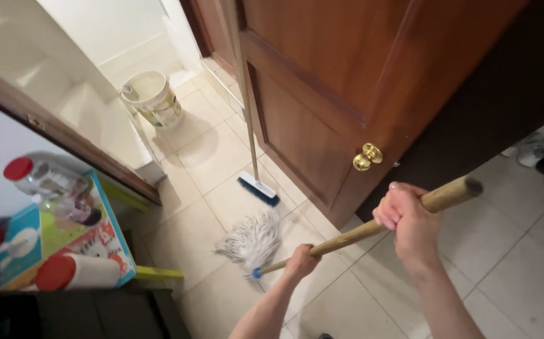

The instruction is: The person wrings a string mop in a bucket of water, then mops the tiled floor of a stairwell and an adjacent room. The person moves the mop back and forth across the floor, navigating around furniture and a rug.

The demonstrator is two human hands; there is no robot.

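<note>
I am holding a mop with both hands. My left hand is closed around the lower part of the wooden handle, close to the blue collar above the mop head. My right hand grips the handle near its upper end. The white string mop head lies on the pale tiled floor in front of the doorway.
A broom with a blue head leans against the brown wooden door, which has a brass knob. A cream bucket stands further inside the tiled room. Red-lidded containers sit on a colourful table at left. Shoes lie at right.
</note>
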